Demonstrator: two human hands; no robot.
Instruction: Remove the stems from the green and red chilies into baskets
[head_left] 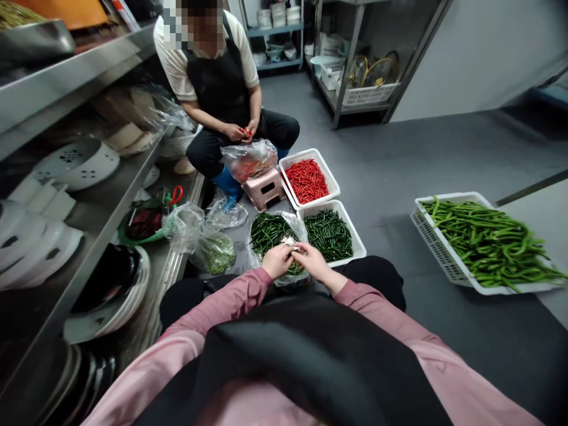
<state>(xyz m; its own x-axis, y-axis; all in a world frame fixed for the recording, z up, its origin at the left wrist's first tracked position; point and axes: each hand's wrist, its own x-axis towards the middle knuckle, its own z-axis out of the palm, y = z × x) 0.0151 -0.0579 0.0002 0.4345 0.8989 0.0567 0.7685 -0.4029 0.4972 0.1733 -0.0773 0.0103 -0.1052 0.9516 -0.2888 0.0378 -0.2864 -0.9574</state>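
My left hand point(277, 260) and my right hand point(312, 260) meet fingertip to fingertip, both closed in a pinch. What they pinch is too small and too covered to make out. Just beneath them lies a clear plastic bag point(298, 223) of dark green chilies point(270, 229). More green chilies point(327, 232) fill a white basket point(360, 251) close to my right hand. Behind it, red chilies point(307, 180) lie in a second white basket point(333, 179).
Opposite me a seated person point(217, 71) holds red chilies over a bag point(251, 160) on a pink stool point(265, 190). A basket point(437, 245) of long green peppers point(488, 242) stands at right. Steel shelving point(128, 201) with dishes lines the left, beside a bag of greens point(217, 253).
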